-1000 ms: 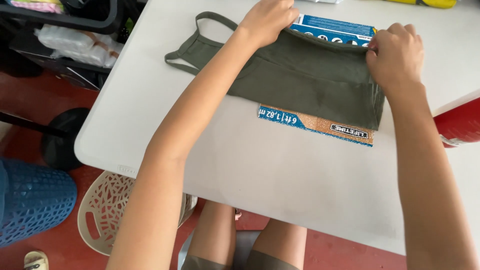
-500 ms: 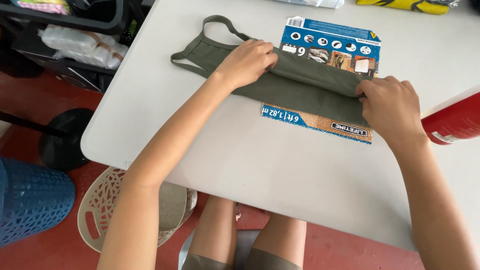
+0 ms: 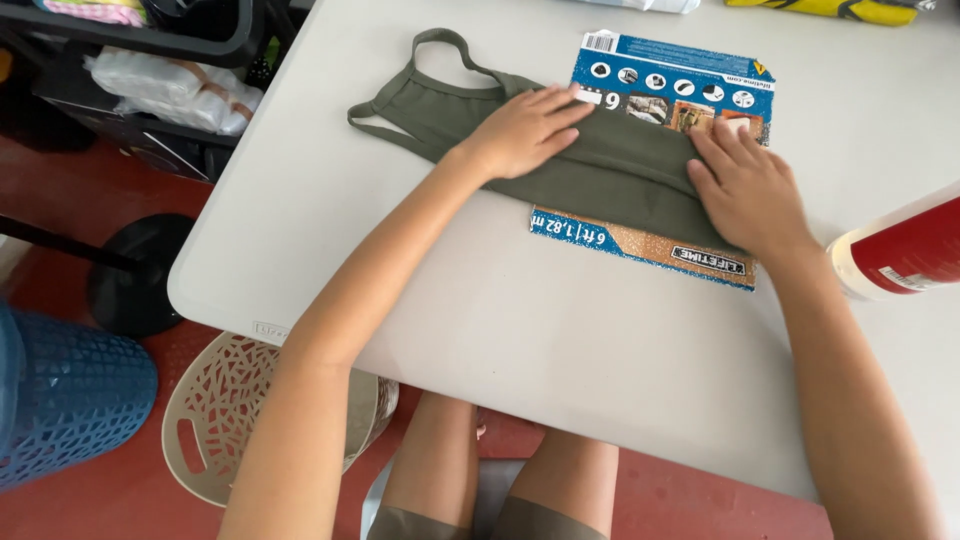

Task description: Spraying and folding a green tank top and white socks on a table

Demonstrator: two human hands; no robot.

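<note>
Left hand (image 3: 525, 130) and right hand (image 3: 745, 185) both lie flat, fingers spread, pressing the folded olive-green cloth tank top (image 3: 600, 165) onto a printed blue-and-tan cardboard sheet (image 3: 680, 75) on the white bench (image 3: 560, 330).

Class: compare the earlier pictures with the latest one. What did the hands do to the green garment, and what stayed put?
Both hands, left hand and right hand, folded the green garment toward the person, then flattened on it. Printed cardboard sheet and table stayed.
</note>
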